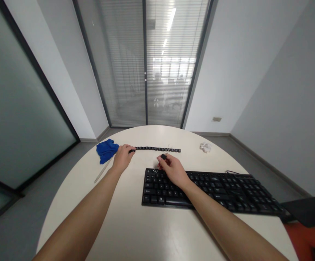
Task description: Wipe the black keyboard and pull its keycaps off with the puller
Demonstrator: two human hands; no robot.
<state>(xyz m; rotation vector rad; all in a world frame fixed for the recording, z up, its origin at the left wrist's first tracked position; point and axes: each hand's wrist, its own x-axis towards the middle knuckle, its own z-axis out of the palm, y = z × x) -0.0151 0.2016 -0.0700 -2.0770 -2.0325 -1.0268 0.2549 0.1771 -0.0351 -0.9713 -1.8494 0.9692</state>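
Observation:
A black keyboard point(179, 201) lies across the right half of the round table. My right hand point(173, 170) is closed above its upper left part, with a black keycap point(163, 156) pinched between thumb and fingers. A thin wire loop point(155, 170) shows just below those fingertips; whether the hand holds it I cannot tell. Farther back, a row of loose black keycaps point(153, 148) runs from left to right. At the row's left end my left hand point(123, 156) is closed, its fingertips on a dark keycap point(131, 150).
A crumpled blue cloth point(107, 150) lies left of my left hand, beside a thin pale strip point(103, 171). Crumpled white tissue point(205, 146) sits at the back right. Thin pale wires point(168, 148) cross the keycap row. A dark armrest point(308, 210) stands by the table's right edge.

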